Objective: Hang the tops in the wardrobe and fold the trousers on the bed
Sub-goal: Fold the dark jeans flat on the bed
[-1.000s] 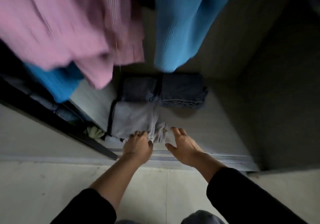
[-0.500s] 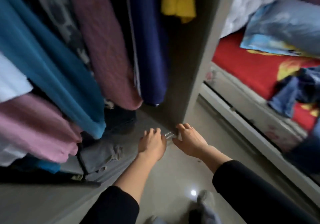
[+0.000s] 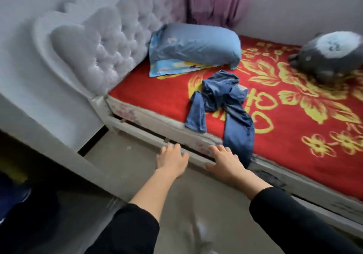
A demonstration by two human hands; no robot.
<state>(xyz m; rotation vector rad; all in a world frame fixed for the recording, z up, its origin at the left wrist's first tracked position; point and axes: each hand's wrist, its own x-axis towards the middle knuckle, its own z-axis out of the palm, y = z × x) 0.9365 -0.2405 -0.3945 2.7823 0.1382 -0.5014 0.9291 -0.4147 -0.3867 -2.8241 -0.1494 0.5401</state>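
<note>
A crumpled pair of blue jeans (image 3: 225, 104) lies on the red and yellow bed cover (image 3: 294, 120), one leg hanging over the bed's near edge. My left hand (image 3: 171, 158) hovers in front of the bed frame with its fingers spread and holds nothing. My right hand (image 3: 225, 160) is beside it, fingers straight, just left of the hanging jeans leg and apart from it. Both arms wear black sleeves. A dark edge of the wardrobe (image 3: 11, 194) shows at the far left.
A blue pillow (image 3: 194, 45) lies by the grey tufted headboard (image 3: 110, 43). A grey plush toy (image 3: 330, 57) sits at the bed's far right. Pink curtains (image 3: 218, 0) hang behind. A white bed frame rail (image 3: 141, 134) runs along grey floor (image 3: 125, 167).
The view has swung from the wardrobe's folded trousers and hanging tops round to the bed. Both hands left the wardrobe floor and now reach toward the bed's edge, still holding nothing.
</note>
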